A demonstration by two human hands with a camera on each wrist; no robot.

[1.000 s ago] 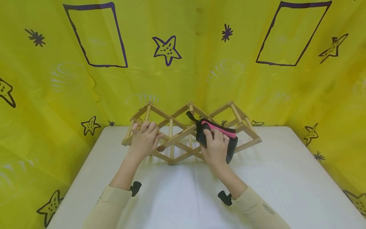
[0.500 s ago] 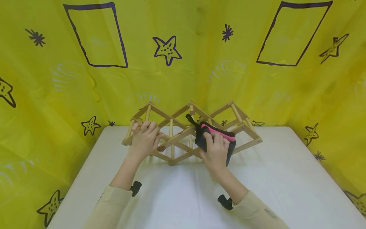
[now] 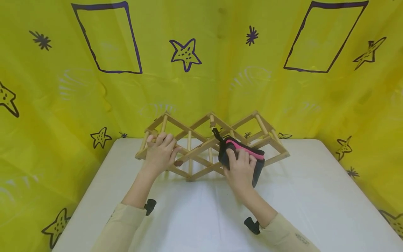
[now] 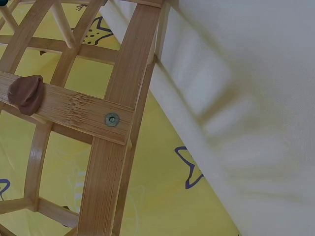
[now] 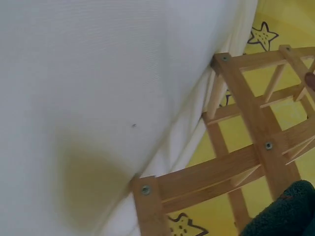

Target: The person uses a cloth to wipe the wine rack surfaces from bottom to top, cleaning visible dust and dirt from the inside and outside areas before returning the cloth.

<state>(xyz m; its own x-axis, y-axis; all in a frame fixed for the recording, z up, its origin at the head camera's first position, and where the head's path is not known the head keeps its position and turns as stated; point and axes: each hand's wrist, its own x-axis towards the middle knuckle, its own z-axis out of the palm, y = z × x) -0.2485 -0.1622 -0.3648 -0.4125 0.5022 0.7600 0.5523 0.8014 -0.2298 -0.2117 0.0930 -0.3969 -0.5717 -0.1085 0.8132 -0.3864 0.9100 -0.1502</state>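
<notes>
A folding wooden lattice rack (image 3: 204, 143) stands extended across the far part of the table. My left hand (image 3: 160, 152) grips its left end, fingers curled over the wood. Close to my left thumb, a small brown knob (image 3: 178, 163) sits on a front slat. In the right half, my right hand (image 3: 240, 171) holds a dark pouch-like item (image 3: 259, 171) with a pink strip and a black loop, tilted against the rack's front. A dark green fuzzy edge (image 5: 285, 216) shows in the right wrist view. Neither hand appears in the wrist views, where screwed slats (image 4: 74, 108) fill much of the frame.
A white-covered table (image 3: 201, 217) lies under the rack. Behind it hangs a yellow curtain (image 3: 220, 87) printed with starfish and frames. Black wrist-camera mounts (image 3: 150, 206) stick out below both wrists.
My right hand and the dark item shift slightly down, then a little right, along the rack's front. The left hand keeps its grip, and the rack stays in place.
</notes>
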